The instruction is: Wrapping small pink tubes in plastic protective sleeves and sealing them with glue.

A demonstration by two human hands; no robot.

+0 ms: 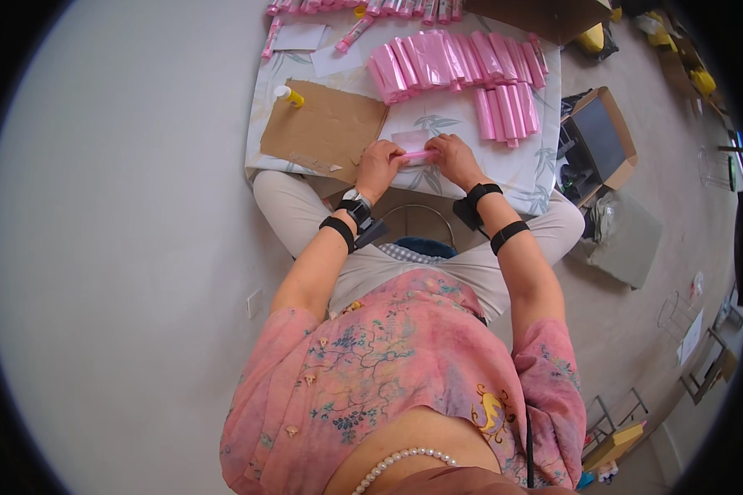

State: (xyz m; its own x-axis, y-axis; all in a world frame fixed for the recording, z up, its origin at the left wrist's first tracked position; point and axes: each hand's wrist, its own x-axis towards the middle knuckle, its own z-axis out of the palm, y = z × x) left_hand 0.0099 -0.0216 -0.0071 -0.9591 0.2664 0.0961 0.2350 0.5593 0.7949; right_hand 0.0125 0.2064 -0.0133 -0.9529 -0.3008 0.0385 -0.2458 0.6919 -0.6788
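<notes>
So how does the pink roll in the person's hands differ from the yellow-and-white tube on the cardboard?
Colour: the pink roll is pink throughout what shows; the yellow-and-white tube is yellow with a white end.
Handling: the roll is held between the left hand and right hand; the tube is untouched.
Place: the roll is beside the brown cardboard; the tube is on it.
Both look longer than wide.

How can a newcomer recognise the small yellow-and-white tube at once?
On the leaf-patterned table, find the flat brown cardboard at the left. The tube is at its far left corner; unlike the pink rolls nearby, it is yellow with a white end.
</notes>
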